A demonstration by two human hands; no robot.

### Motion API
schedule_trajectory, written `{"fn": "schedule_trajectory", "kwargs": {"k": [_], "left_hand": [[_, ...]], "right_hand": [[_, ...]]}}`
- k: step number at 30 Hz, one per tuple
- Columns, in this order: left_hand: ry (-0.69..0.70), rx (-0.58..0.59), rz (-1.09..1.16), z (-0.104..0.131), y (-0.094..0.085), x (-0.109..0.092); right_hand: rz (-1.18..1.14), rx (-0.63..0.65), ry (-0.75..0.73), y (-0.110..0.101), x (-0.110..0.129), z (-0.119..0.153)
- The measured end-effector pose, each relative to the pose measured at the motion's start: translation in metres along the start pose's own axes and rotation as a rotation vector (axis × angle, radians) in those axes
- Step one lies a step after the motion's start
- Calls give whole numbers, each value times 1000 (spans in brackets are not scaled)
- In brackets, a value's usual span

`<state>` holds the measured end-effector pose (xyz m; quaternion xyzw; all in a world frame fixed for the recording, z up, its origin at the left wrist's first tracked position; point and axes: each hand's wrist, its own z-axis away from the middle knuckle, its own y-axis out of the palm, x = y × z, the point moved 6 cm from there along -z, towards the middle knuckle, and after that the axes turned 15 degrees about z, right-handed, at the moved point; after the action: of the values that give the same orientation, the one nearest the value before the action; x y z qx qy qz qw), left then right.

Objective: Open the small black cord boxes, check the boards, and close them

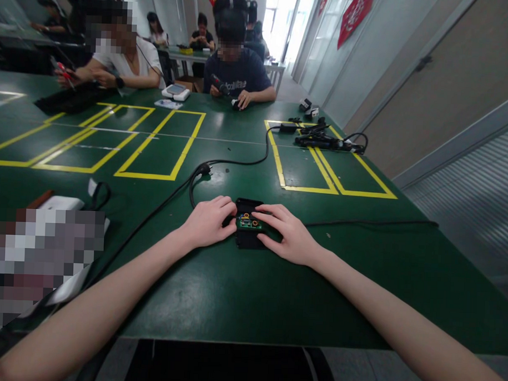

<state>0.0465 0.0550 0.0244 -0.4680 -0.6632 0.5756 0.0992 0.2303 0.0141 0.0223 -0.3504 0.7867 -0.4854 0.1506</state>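
Observation:
On the green table in front of me lies an opened black plastic case [249, 241], its two halves spread to the far and near side. Between the halves sits a green circuit board [248, 223] with small copper-coloured coils. My left hand [211, 222] is at the left end of the case, fingers curled and thumb bent in against its edge. From the right, my right hand [288, 234] reaches over the case with fingers apart; fingertips rest at the board and the thumb touches the near half. The fingers hide the case's right end.
A black cable [234, 163] with a plug [203, 169] winds across the table; another cable [373, 222] runs right. Black cables and adapters [322, 142] lie on yellow-taped rectangles. A white object [62, 203] stands at left. Two people sit opposite, one holding a red-handled tool [64, 71].

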Motion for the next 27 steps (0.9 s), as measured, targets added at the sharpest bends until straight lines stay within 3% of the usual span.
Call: {"fn": "schedule_trajectory", "kwargs": {"k": [5, 15, 21, 27], "left_hand": [[-67, 12, 26, 0, -1, 6], [-200, 88, 41, 1, 1, 9], [-255, 109, 49, 1, 1, 11], [-243, 77, 66, 1, 0, 12]], "right_hand": [[-69, 12, -138, -10, -7, 6], [1, -2, -192, -10, -5, 3], [11, -23, -176, -9, -6, 3], [72, -41, -27, -9, -25, 3]]}}
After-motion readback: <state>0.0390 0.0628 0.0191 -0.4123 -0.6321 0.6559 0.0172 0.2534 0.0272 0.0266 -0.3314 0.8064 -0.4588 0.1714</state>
